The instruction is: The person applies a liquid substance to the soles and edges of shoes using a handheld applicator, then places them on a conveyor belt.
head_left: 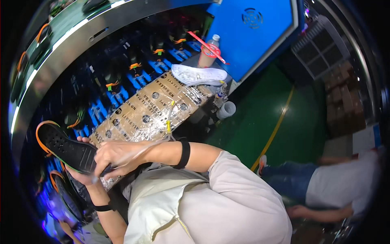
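Note:
My left hand (81, 175) holds a black shoe sole (67, 146) with an orange rim from beneath, fingertips showing past its far edge. Small holes and ridges mark the sole's face. My right hand (111, 157) is closed over the sole's near end, its fingers curled at the edge. Whether those fingers also hold something small is hidden. A blurred, translucent strip (140, 153) runs along my right hand and forearm. Just beyond that forearm, a thin yellow piece (168, 125) hangs above the taped cardboard box (140, 112).
A white insole-shaped piece (199, 75) lies on the box's far end, beside a drink cup (207, 57) and a red stick (207, 47). Blue clamps (97, 112) line a dark rack beyond. A blue cabinet (248, 36) stands at the back; another person (337, 179) is at right.

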`<state>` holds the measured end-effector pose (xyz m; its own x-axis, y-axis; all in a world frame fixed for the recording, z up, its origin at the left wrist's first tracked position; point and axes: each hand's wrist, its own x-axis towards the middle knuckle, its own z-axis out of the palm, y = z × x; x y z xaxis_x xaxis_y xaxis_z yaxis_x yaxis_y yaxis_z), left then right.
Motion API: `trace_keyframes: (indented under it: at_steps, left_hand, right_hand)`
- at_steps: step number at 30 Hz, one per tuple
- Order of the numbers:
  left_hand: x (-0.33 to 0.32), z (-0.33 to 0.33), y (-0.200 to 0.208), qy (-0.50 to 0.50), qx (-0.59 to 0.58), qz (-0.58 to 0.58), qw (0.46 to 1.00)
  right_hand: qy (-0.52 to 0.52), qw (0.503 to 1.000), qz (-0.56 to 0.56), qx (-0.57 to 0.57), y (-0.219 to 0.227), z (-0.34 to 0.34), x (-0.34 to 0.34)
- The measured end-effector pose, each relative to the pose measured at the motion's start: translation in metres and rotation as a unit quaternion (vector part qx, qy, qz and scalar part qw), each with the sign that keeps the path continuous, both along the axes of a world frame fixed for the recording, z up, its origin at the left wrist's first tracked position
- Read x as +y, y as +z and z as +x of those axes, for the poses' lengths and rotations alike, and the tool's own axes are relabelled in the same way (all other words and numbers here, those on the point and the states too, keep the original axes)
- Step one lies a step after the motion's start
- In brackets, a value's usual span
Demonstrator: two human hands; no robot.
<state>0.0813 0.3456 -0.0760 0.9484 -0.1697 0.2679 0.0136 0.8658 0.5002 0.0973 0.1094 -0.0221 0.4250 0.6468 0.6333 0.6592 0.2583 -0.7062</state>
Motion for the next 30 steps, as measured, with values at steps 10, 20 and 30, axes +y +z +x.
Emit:
trace_keyframes:
  at_steps: [10,20,30]
  left_hand:
    - [-0.006,0.01,0.017,-0.021,-0.009,0.006,1.0]
    - [0.008,0.016,-0.001,-0.013,0.034,0.049,0.998]
    - [-0.019,0.035,0.005,-0.065,0.039,0.045,0.996]
  right_hand:
    - [0.026,0.98,-0.036,0.194,0.031,-0.011,-0.049]
    - [-0.428,0.805,0.347,0.22,-0.005,0.055,-0.322]
    - [-0.485,0.774,0.318,0.253,-0.03,0.066,-0.331]
